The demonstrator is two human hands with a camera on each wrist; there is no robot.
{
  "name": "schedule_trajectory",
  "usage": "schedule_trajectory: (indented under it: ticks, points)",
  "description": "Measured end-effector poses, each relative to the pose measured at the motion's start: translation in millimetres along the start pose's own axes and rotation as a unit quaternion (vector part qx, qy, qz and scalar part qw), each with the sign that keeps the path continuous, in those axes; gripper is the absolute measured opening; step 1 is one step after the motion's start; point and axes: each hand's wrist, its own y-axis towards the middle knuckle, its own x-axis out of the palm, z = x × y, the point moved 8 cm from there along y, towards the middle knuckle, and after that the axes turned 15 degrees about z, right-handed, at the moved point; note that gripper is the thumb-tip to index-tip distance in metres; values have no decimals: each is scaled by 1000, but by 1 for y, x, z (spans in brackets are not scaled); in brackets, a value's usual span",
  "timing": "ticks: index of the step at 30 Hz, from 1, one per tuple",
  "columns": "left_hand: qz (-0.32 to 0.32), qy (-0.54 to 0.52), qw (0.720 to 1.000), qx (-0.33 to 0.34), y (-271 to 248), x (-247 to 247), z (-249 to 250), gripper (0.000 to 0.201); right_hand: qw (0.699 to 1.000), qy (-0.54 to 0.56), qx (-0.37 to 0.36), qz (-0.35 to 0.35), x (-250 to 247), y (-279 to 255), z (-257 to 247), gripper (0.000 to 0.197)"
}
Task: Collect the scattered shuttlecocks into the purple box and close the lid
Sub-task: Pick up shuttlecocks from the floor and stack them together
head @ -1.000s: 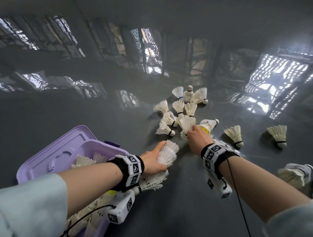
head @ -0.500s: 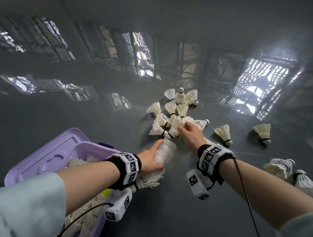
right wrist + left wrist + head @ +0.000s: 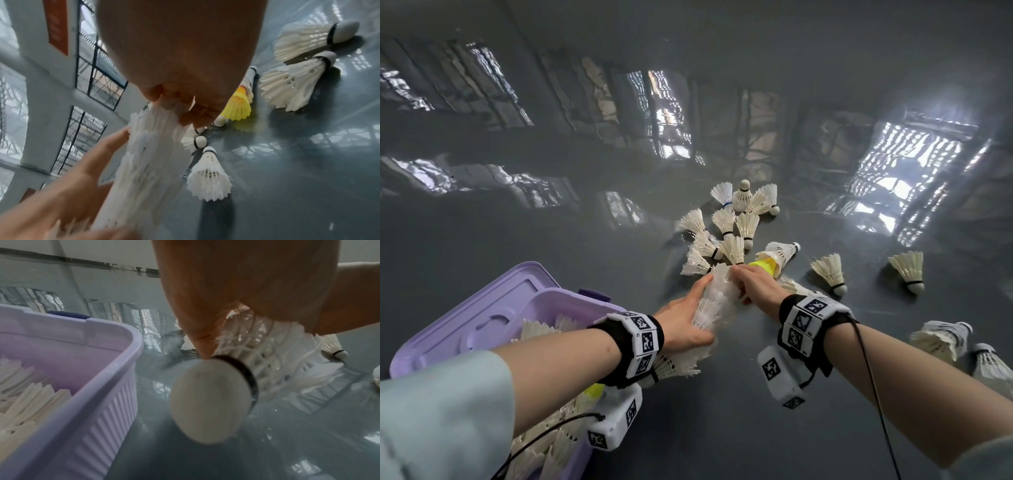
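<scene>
The left hand (image 3: 683, 323) wraps its fingers and thumb around a nested stack of white shuttlecocks (image 3: 714, 308), held nearly level so that each skirt sleeves over the one behind; the cork end (image 3: 211, 400) points back toward the wrist, which leaves the open feathered end facing forward to take more. The right hand (image 3: 755, 284) pinches the front of that same stack with curled fingertips, apparently seating another shuttlecock into it. Just beyond the stack lies a yellow shuttlecock (image 3: 763, 265), and past it a loose cluster of white shuttlecocks (image 3: 726, 226) on the glossy grey floor (image 3: 585, 274); others lie well off to the stack's right. Left of the stack stands the purple box (image 3: 571, 301), already part-filled, its lid (image 3: 482, 308) hinged open behind; stacking likely saves trips to it.
</scene>
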Motion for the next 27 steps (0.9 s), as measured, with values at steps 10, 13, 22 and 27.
schedule_trajectory:
  ticks: [10, 13, 22, 27]
  points:
    - [0, 1, 1000, 1, -2, 8, 0, 109, 999, 7, -21, -42, 14, -13, -6, 24]
    - [3, -6, 1000, 8, -4, 7, -1, 109, 998, 2, -24, -55, 19, -17, -6, 23]
    - [-59, -33, 997, -38, -3, 15, -12, 117, 997, 1, -22, -75, 23, -22, -2, 29]
    - [-70, -69, 993, -71, -3, 18, -13, 116, 995, 26, -11, -95, 25, -22, 3, 26]
